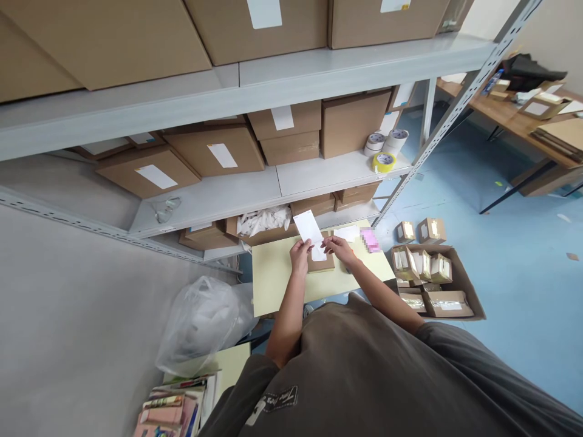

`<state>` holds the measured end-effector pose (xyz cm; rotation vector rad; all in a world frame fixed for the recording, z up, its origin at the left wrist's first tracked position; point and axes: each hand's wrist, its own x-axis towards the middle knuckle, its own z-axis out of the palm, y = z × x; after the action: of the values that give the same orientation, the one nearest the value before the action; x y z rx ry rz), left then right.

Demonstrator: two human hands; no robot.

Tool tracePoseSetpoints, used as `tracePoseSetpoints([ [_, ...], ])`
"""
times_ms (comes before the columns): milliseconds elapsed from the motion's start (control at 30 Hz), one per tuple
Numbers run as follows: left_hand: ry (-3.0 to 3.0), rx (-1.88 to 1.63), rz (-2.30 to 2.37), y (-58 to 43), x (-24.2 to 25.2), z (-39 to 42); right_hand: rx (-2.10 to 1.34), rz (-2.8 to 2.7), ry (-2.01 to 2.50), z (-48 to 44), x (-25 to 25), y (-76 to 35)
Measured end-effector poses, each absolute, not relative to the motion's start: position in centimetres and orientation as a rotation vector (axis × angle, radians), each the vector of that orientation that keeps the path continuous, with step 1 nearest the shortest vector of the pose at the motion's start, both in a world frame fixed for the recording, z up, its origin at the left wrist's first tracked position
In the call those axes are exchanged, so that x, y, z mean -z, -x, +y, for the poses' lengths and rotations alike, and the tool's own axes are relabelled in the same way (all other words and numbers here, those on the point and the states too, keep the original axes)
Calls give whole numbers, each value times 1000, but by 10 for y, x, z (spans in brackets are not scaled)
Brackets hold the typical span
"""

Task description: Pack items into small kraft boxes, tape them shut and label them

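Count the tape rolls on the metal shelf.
3: a white tape roll and a second white roll side by side on the metal shelf, a yellow roll in front. Others may be hidden.

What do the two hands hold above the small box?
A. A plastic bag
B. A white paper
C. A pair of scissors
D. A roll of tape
B. The left hand and the right hand pinch the lower end of the white paper, above the small box.

Head view, looking forward and down.
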<state>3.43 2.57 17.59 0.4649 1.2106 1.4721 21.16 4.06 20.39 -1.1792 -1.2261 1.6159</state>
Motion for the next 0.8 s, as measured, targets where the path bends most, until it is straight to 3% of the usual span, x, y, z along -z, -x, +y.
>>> tracePoseSetpoints([
  [400, -546, -1580, 1442, -61, -184, 24, -1585, -1297, 1053, 50, -200, -237],
  [567, -890, -1254, 1273, -84, -191, 24, -1530, -1445, 1000, 51, -200, -256],
  [800, -758, -1283, 1335, -105, -174, 26, -1542, -1424, 1019, 46, -196, -293],
])
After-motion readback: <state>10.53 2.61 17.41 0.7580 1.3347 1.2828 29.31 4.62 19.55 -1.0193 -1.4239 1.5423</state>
